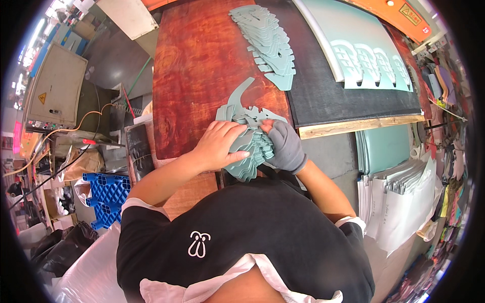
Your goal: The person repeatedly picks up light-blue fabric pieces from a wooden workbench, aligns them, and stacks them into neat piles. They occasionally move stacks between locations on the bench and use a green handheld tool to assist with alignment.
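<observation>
A stack of pale green die-cut pieces (250, 153), fanned out in layers, sits at the table's near edge, close against my body. My bare left hand (221, 144) grips the stack's left side, fingers over the top and thumb lower down. On the right side, my right hand (286, 146) in a grey fingerless glove closes round the stack's edge; bare fingertips show at its upper end. One curved strip (241, 93) sticks out beyond the stack. Farther off lies a second fanned pile of the same green pieces (265, 43).
The reddish-brown wooden table (194, 65) adjoins a black mat (328, 103) with a wooden front edge. A pale green sheet (353, 30) with cut-out shapes lies on the mat. Wrapped sheets (396, 197) stand at right. A blue plastic pallet (107, 197) and an electrical cabinet (54, 83) are at left.
</observation>
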`<state>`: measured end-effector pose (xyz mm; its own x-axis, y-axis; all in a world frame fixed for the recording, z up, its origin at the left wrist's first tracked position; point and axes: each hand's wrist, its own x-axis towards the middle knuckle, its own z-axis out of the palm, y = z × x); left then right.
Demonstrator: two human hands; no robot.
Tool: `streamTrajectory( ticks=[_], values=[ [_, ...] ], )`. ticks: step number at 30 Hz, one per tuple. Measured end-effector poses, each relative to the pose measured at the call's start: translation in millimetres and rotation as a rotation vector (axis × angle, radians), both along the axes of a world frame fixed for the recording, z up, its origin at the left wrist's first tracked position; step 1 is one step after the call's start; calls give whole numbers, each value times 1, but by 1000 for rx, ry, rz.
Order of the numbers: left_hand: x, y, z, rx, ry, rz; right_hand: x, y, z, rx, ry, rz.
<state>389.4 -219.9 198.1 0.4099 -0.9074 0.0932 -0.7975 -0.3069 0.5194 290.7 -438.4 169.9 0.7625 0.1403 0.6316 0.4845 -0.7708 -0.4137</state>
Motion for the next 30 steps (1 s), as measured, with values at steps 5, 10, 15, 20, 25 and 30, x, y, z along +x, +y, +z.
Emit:
streamTrajectory(
  ticks=[5,10,15,20,25,30],
  values=[
    [11,5,-3,-123,367,124,0,0,-1,-24,34,-10],
    [74,-18,-8,56,371,164,2,0,0,-40,0,27],
    [95,-52,-9,412,217,-85,0,2,3,-68,-26,18],
    [98,-70,2,522,37,-157,-4,2,2,-105,-60,17],
    [100,-71,10,326,-83,-171,-8,5,-1,-121,-98,-11],
    [113,-79,27,158,113,-68,-8,3,-2,-59,-15,12]
  ],
)
